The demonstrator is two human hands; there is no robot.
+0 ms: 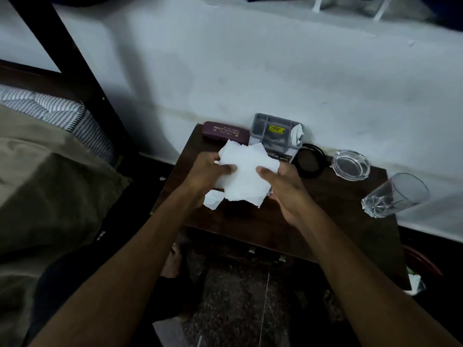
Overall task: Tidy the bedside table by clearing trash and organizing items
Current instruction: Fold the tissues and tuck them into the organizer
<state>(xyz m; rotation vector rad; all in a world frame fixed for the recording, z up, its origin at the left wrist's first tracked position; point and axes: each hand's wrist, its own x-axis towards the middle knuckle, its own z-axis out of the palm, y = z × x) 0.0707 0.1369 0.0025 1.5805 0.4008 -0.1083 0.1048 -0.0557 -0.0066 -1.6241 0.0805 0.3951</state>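
Dark wooden bedside table (pixel 313 221) against white wall — left hand (pixel 204 175) and right hand (pixel 283 186), fingers clamped, bunch crumpled white tissue (pixel 244 179), evidently for disposal; tumbler (pixel 393 196) at three o'clock.

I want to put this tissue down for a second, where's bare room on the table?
The near half of the table, below both hands and left of the drinking glass, is bare. The wall edge is crowded: glasses case, grey box, black ring, ashtray.
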